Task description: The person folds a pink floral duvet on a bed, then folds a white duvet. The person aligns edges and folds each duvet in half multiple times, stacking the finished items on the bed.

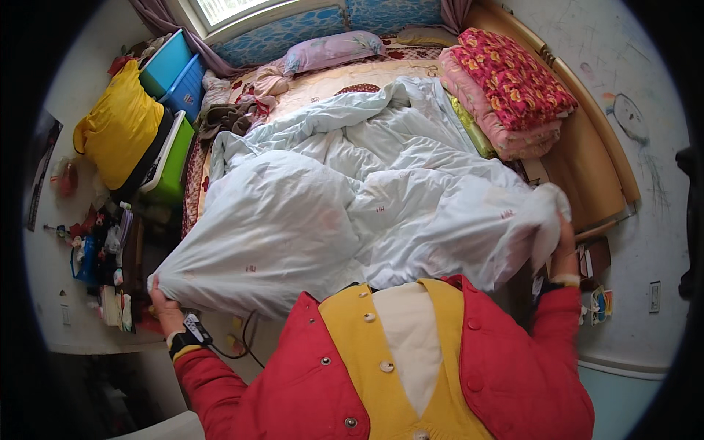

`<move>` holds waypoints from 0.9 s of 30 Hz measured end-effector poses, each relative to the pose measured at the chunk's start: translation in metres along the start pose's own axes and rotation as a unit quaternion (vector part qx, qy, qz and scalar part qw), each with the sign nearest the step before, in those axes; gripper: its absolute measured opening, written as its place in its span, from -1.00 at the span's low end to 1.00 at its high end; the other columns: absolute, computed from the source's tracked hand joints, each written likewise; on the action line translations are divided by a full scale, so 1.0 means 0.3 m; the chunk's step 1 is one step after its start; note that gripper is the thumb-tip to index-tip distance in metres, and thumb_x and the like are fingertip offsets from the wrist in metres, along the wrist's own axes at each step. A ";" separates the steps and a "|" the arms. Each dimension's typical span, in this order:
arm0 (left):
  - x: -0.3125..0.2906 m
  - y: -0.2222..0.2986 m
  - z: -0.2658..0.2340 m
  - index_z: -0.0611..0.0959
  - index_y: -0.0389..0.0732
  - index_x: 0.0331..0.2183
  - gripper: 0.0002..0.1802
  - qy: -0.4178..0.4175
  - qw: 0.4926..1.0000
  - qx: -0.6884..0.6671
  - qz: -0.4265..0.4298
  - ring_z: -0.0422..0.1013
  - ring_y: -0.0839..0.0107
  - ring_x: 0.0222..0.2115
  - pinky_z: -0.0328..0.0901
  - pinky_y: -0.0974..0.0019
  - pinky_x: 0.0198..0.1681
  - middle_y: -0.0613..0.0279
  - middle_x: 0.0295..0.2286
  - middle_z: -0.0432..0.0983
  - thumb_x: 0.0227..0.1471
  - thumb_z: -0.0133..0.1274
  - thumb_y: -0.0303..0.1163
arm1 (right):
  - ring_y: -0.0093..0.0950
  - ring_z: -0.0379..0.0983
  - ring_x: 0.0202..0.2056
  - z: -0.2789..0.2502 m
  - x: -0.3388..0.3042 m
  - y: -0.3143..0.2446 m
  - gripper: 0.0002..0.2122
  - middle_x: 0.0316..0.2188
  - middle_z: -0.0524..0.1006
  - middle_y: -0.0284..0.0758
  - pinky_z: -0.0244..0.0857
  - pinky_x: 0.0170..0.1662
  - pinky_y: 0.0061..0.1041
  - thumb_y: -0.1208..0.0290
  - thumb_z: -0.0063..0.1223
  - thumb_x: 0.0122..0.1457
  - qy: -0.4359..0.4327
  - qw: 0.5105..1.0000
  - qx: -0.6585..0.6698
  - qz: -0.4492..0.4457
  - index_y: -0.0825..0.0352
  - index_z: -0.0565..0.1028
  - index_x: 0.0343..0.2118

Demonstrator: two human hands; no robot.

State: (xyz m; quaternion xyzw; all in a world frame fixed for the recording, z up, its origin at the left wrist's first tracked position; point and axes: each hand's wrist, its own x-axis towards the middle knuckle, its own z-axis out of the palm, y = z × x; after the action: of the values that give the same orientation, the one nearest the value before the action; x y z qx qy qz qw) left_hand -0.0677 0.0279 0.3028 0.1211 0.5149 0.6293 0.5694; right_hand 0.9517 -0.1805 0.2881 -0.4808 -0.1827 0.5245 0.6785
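I saw a bright window [224, 10] ahead, a wooden headboard [587, 165] to my right, and a scribbled pale wall [656, 110].

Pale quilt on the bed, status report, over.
Left hand gripping near-left corner. Right hand gripping bunched right side. Pale quilt spread between, rumpled beyond. Folded bedding stack at far right.

Daylight reaches you from the window [220, 10] up top, pane near-white; room fairly bright, soft shadows in your quilt [293, 198], lower left dim. Quilt corner at your right hand [566, 238] slightly blurred. Fisheye bows the wooden panel [594, 139]; side rims black.
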 end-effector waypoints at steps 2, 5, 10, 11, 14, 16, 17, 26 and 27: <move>-0.092 0.088 -0.044 0.46 -0.37 0.03 -0.49 0.019 0.998 -0.011 0.054 0.40 0.07 -0.03 0.22 0.08 0.13 -0.02 -0.04 0.47 0.17 -0.04 -0.19 | -0.44 0.46 -0.10 -0.060 -0.029 -0.177 -0.64 -0.10 0.51 -0.29 0.34 0.02 -0.44 0.18 -0.18 0.33 -0.068 0.985 -0.072 -0.142 0.34 0.42 0.02; -0.295 0.126 -0.151 0.45 -0.39 0.02 -0.55 0.058 0.869 0.325 0.368 0.39 0.24 -0.08 0.24 0.24 0.05 0.04 -0.08 0.47 0.03 -0.11 -0.57 | -0.47 0.42 -0.13 -0.226 -0.167 -0.454 -0.62 -0.11 0.47 -0.31 0.30 0.00 -0.49 0.16 -0.20 0.32 0.161 0.812 -0.427 -0.365 0.35 0.40 0.03; -0.556 0.135 -0.399 0.51 -0.47 -0.07 -0.54 0.268 0.579 0.597 0.486 0.43 0.07 -0.08 0.24 0.19 0.03 -0.17 -0.11 0.50 -0.09 -0.01 -0.59 | -0.39 0.35 0.00 -0.607 -0.463 -0.652 -0.55 0.01 0.41 -0.22 0.18 0.12 -0.43 0.62 -0.10 0.12 0.269 0.757 -0.357 -0.477 0.49 0.29 0.13; -0.594 0.122 -0.474 0.52 -0.45 -0.07 -0.51 0.248 0.529 0.627 0.516 0.42 0.01 -0.08 0.23 0.16 0.02 -0.20 -0.14 0.50 -0.15 0.01 -0.57 | -0.34 0.35 0.01 -0.666 -0.517 -0.654 -0.55 0.04 0.40 -0.20 0.19 0.14 -0.38 0.55 -0.06 0.14 0.313 0.781 -0.268 -0.469 0.47 0.29 0.13; -0.645 0.069 -0.704 0.54 -0.40 -0.08 -0.44 0.280 0.563 0.694 0.350 0.40 -0.12 -0.12 0.24 0.12 -0.01 -0.27 -0.18 0.49 -0.25 0.07 -0.51 | -0.20 0.36 0.05 -0.762 -0.643 -0.616 -0.52 0.11 0.36 -0.14 0.20 0.17 -0.25 0.35 0.04 0.21 0.345 0.846 0.109 -0.391 0.44 0.28 0.15; -0.651 0.025 -0.823 0.54 -0.40 -0.09 -0.42 0.237 0.604 0.687 0.328 0.41 -0.10 -0.13 0.26 0.13 -0.04 -0.22 -0.21 0.50 -0.29 0.11 -0.51 | -0.21 0.34 0.07 -0.770 -0.672 -0.571 -0.55 0.12 0.36 -0.18 0.22 0.16 -0.23 0.19 -0.06 0.29 0.400 0.845 0.136 -0.327 0.40 0.32 0.12; -0.654 0.021 -0.862 0.54 -0.40 -0.09 -0.42 0.227 0.644 0.682 0.260 0.42 -0.09 -0.12 0.27 0.14 -0.05 -0.20 -0.23 0.51 -0.30 0.13 -0.51 | -0.24 0.34 0.07 -0.758 -0.673 -0.549 -0.57 0.10 0.38 -0.18 0.23 0.15 -0.25 0.20 -0.08 0.30 0.417 0.852 0.165 -0.269 0.39 0.33 0.11; -0.475 0.234 -0.668 0.62 -0.53 -0.42 -0.75 0.283 0.670 0.650 0.221 0.39 0.41 -0.55 0.29 0.25 -0.46 0.19 -0.57 0.54 -0.18 0.05 -0.51 | -0.33 0.35 0.07 -0.554 -0.562 -0.408 -0.62 0.07 0.41 -0.22 0.25 0.11 -0.37 0.27 -0.05 0.28 0.405 0.809 -0.293 -0.310 0.39 0.37 0.06; -0.413 0.270 -0.625 0.62 -0.52 -0.36 -0.72 0.307 0.665 0.657 0.180 0.43 0.38 -0.49 0.31 0.26 -0.39 0.14 -0.50 0.57 -0.17 0.05 -0.51 | -0.33 0.35 0.08 -0.526 -0.541 -0.373 -0.62 0.07 0.41 -0.24 0.25 0.11 -0.35 0.27 -0.02 0.26 0.394 0.728 -0.468 -0.308 0.39 0.38 0.05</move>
State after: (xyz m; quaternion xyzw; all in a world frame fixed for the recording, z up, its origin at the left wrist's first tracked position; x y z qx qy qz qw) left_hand -0.2141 -0.1574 0.3375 0.3543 0.9086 0.2193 0.0278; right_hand 1.0681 -0.3958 0.3499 -0.8181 -0.2595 -0.1020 0.5029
